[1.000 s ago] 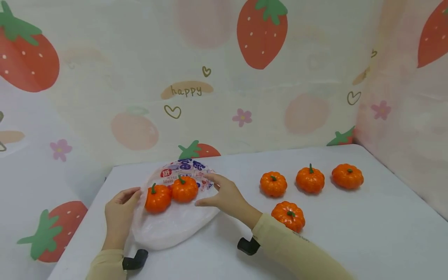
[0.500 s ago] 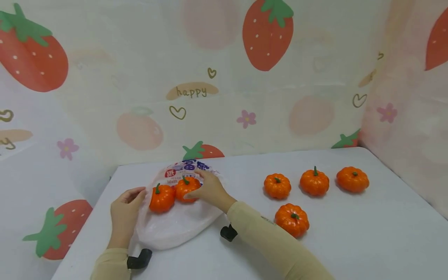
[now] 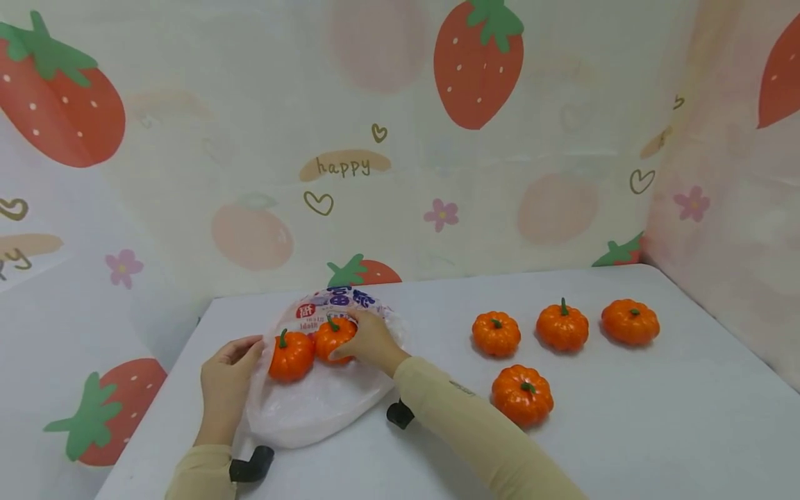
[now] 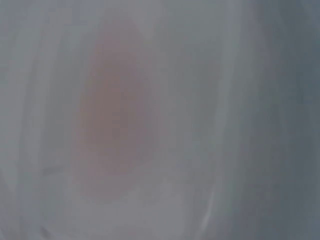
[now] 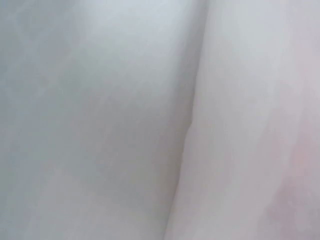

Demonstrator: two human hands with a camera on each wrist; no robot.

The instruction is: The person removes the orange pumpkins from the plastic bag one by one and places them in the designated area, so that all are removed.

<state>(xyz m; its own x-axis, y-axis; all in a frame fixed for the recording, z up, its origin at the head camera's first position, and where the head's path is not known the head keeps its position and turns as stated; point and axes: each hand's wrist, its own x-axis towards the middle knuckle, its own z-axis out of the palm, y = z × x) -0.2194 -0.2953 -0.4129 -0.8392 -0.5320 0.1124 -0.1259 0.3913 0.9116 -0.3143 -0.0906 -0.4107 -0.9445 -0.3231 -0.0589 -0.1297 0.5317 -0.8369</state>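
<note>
Your left hand [image 3: 226,378] is up at the near-left side, pinching the edge of the plastic bag [image 3: 306,417], while your right hand [image 3: 373,340] reaches across with thumb and fingers around the right pumpkin [image 3: 328,340]. That one and the left pumpkin [image 3: 292,357] sit together at the bag, can't tell how far inside, so I'd call it two of six there, with four loose pumpkins [image 3: 521,396] left on the table [image 3: 625,430] off to your right.

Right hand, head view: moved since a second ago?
Yes. Against the middle pink flower on the backdrop, the right hand has shifted left, its thumb and fingers now at the right-hand orange pumpkin by the plastic bag.
</note>
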